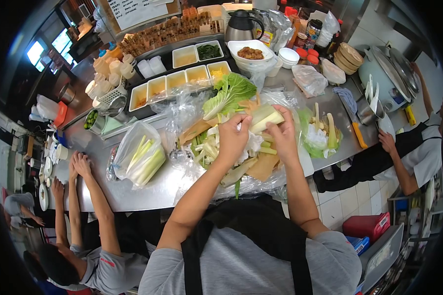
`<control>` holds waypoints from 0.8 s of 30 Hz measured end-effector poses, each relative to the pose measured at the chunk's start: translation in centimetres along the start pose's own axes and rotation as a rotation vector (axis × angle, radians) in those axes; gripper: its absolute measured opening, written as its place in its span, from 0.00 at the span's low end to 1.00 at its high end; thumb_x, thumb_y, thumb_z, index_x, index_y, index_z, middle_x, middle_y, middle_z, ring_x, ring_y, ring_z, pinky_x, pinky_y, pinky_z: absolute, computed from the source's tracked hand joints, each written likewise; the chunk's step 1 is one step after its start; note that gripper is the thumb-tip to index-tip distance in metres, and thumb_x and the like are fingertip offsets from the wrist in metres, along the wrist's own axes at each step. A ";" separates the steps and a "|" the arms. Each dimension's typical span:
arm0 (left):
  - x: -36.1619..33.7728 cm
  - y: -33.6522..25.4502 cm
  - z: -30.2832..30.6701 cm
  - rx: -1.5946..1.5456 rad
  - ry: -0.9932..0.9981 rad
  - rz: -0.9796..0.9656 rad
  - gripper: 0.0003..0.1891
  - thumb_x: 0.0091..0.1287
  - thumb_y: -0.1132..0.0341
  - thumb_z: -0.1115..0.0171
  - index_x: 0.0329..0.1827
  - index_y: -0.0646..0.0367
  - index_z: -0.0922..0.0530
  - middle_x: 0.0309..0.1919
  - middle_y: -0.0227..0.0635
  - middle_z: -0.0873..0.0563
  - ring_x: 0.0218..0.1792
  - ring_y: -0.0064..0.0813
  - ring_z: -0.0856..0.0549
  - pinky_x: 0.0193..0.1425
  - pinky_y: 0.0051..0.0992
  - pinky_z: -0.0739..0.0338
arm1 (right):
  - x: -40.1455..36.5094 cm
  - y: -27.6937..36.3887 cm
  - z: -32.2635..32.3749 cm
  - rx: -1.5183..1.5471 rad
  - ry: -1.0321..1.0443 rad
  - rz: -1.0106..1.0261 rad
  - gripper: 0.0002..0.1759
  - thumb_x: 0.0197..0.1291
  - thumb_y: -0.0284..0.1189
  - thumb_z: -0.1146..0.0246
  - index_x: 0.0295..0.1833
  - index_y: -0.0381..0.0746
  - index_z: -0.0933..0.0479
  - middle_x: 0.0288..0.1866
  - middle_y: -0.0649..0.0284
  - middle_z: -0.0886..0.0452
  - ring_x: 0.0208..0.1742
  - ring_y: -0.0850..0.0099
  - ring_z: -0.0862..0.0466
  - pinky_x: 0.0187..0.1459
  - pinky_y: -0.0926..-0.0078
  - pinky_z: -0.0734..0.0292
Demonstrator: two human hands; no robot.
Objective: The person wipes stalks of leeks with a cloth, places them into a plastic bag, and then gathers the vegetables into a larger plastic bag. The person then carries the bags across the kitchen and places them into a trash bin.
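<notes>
- Gripping the pale stalk [267, 118] near its right end with the curled fingers of the right hand [283, 135].
- Pinching its left end with the closed left hand [234, 133].
- Held above the vegetable pieces [209, 153], over plastic and brown paper [265, 167] on the bench [108, 194].
- Just beyond, a leafy green [231, 94].
- To the left, a clear bag of stalks [145, 158]; farther left, a co-worker's hands [82, 164] on the bench.
- To the right, a green bag of scraps [320, 135], then an orange-handled tool [359, 135].
- Toward the back, 2 rows of white containers [156, 88], 5 in front and 2 behind, near a black-handled jug [240, 27].
</notes>
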State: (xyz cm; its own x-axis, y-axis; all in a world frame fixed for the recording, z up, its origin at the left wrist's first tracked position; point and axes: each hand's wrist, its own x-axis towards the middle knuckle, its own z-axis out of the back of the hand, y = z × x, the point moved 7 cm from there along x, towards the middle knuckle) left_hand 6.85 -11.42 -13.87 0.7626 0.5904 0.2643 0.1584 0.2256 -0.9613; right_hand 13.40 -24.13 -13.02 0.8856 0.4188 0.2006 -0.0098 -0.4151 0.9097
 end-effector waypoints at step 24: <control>0.1 1.5 5.0 0.901 -0.043 -0.250 0.17 0.59 0.65 0.44 0.49 0.64 0.25 0.42 0.44 0.19 0.34 0.37 0.18 0.38 0.29 0.24 | -1.3 0.7 9.8 0.148 -0.329 0.022 0.17 0.56 0.15 0.48 0.50 0.38 0.40 0.44 0.55 0.25 0.48 0.61 0.21 0.48 0.69 0.23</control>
State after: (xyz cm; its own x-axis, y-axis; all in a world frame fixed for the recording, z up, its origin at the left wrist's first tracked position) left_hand 4.01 -7.14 -14.92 0.7456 0.4673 0.4751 -0.2445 0.8551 -0.4573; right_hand 16.80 -32.87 -16.24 0.9882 0.1365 0.0699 0.0157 -0.5432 0.8395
